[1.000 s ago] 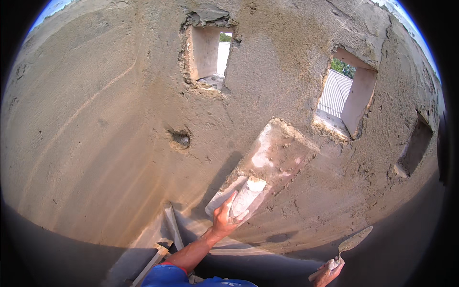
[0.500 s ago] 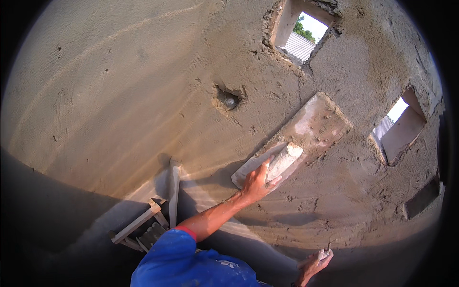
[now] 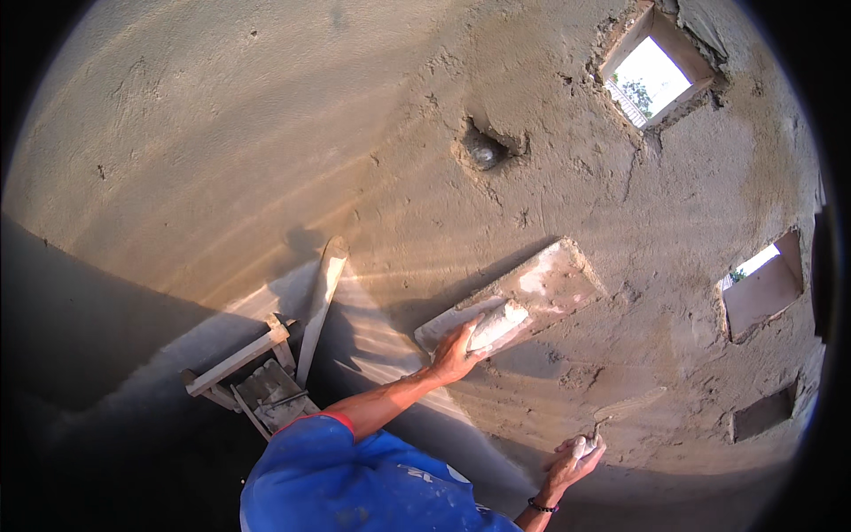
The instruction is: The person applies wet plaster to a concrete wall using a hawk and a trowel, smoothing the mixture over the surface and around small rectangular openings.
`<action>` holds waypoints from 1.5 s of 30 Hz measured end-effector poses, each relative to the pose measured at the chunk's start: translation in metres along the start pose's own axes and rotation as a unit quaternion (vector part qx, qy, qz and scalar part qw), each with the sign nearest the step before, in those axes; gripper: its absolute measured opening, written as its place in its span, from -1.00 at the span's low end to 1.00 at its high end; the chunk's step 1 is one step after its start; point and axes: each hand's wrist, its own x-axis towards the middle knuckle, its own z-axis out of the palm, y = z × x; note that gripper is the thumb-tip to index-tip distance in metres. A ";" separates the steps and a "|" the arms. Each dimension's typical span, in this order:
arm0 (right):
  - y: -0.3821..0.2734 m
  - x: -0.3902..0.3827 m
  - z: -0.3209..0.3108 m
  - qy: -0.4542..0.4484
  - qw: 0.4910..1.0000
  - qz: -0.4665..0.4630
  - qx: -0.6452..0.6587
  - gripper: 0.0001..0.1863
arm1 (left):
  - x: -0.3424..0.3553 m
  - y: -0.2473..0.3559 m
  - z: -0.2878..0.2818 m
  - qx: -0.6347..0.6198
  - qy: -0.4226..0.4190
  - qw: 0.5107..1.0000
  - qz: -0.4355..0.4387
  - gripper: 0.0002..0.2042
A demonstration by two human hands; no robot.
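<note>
My left hand (image 3: 456, 351) is wrapped round the pale, mortar-crusted grip of a long rectangular plastering float (image 3: 560, 277). The float lies slanted against the rough grey-brown plastered wall (image 3: 425, 213), its back smeared with mortar. Lower and to the right, my right hand (image 3: 574, 463) is closed on the handle of a small trowel (image 3: 631, 405). The trowel's thin blade points up and right, close to the wall; whether it touches cannot be made out. A dark beaded bracelet (image 3: 542, 506) circles my right wrist.
Square openings pierce the wall at the upper right (image 3: 651, 82), the right (image 3: 761, 297) and the lower right (image 3: 764, 413). A ragged hole (image 3: 484, 152) holds something round and shiny. At lower left, a wooden frame (image 3: 232, 361) stands beside a leaning plank (image 3: 319, 310).
The view has shifted, so the wall openings sit further right and lower. Against the wall, the float has moved down and left. The trowel's blade now shows more plainly beside the wall.
</note>
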 end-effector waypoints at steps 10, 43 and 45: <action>-0.004 -0.011 -0.004 -0.067 0.997 -0.028 -0.022 -0.54 | -0.033 0.014 -0.055 -0.126 0.160 0.979 -0.014 -0.48; -0.023 0.013 0.049 -0.155 0.984 -0.056 -0.069 -0.55 | 0.032 0.056 0.058 -0.145 0.080 0.984 -0.067 -0.52; -0.033 0.010 0.054 -0.167 0.983 -0.052 -0.062 -0.55 | 0.024 0.054 0.057 -0.116 0.091 0.989 -0.030 -0.43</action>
